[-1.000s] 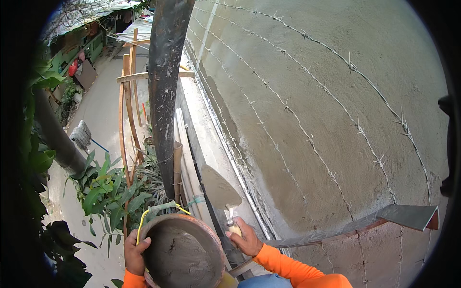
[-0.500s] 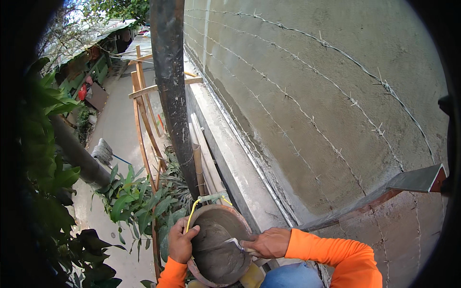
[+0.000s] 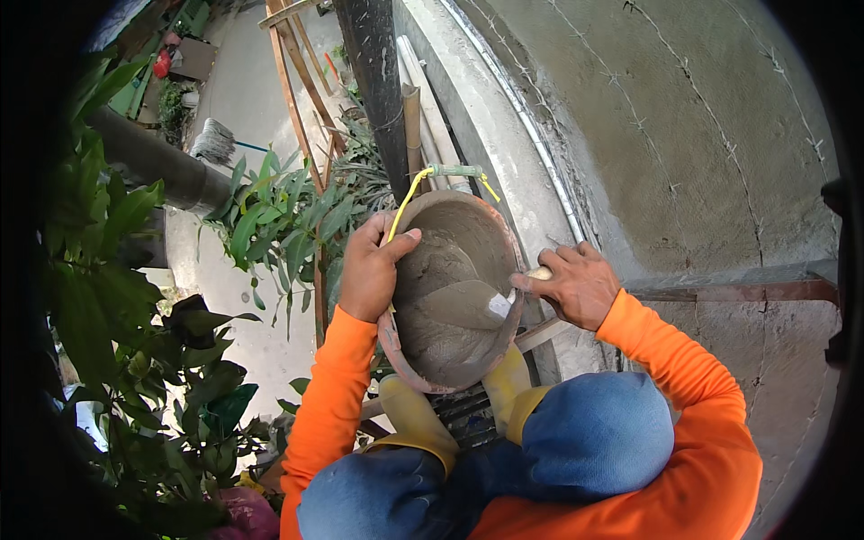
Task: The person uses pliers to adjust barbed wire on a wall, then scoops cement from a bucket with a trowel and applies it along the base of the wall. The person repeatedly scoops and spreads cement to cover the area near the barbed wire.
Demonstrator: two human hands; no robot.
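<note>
My left hand [image 3: 369, 270] grips the left rim of a round, mortar-smeared bucket [image 3: 405, 355]; its rope handle [image 3: 454, 170] has yellow cord. Wet grey mortar [image 3: 432, 252] lines the inside. My right hand [image 3: 576, 286], at the bucket's right side, is closed on the pale handle of a trowel [image 3: 459, 304], whose broad blade lies in the mortar. Below the bucket are my yellow boots [image 3: 414, 423] and bent knees in blue jeans [image 3: 594, 432].
Barbed wire [image 3: 684, 72] crosses a plastered wall [image 3: 756, 180] at right, beside a concrete ledge [image 3: 445, 54]. A dark pole [image 3: 364, 45], timber frame [image 3: 297, 54] and leafy branches [image 3: 117, 306] stand left. A path [image 3: 234, 81] with a mop head [image 3: 211, 144] lies below.
The trowel has moved from above the ledge down into the bucket's mortar. The view has tilted down, so the bucket sits higher in the picture and my knees and boots show.
</note>
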